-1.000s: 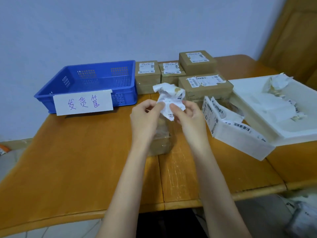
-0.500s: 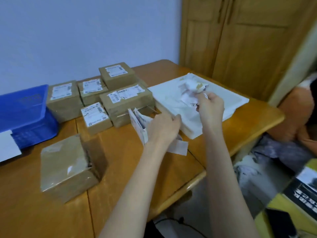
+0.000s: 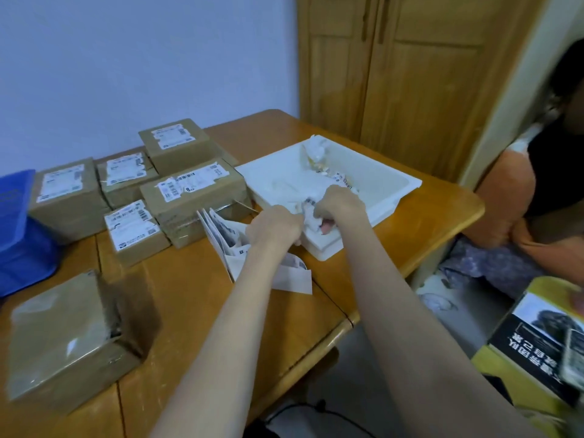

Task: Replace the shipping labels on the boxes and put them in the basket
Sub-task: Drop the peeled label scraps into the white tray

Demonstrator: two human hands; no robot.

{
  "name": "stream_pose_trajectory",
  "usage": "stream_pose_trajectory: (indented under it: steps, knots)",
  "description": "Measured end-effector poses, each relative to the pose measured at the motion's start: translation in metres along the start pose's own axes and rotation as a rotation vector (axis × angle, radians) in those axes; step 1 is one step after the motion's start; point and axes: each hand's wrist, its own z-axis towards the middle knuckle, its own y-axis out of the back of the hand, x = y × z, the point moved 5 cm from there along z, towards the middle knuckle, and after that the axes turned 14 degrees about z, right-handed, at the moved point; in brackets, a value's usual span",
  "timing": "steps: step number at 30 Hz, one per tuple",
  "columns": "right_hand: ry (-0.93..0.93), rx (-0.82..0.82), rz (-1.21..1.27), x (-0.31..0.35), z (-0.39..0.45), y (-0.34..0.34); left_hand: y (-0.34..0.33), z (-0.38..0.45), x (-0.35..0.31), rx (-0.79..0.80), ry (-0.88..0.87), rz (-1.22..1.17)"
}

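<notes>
A wooden bench [image 3: 196,311] stands against a pale blue wall. Over the near corner of the white tray [image 3: 379,184] at right, the right hand [image 3: 339,203] pinches a crumpled label [image 3: 311,213]; the left hand [image 3: 273,226] curls beside it, its grip unclear. An unlabelled box [image 3: 63,336] sits near left, the blue basket [image 3: 19,229] far left.

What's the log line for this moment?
right hand: crumpled old label over white tray | left hand: at tray edge | near box: unlabeled

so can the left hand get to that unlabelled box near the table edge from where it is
Probably yes. The left hand is at the white tray, and only bare table lies between it and the unlabelled box.
</notes>
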Motion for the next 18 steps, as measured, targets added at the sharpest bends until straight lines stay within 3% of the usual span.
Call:
stream_pose_trajectory:
  steps: [8,18]
  knots:
    - [-0.023,-0.002,-0.429,0.001,0.010,-0.013,-0.008,0.008,0.007,0.055,0.017,-0.179]
    - [-0.043,-0.023,-0.494,-0.005,0.013,-0.011,-0.002,-0.002,0.003,-0.027,0.024,-0.062]
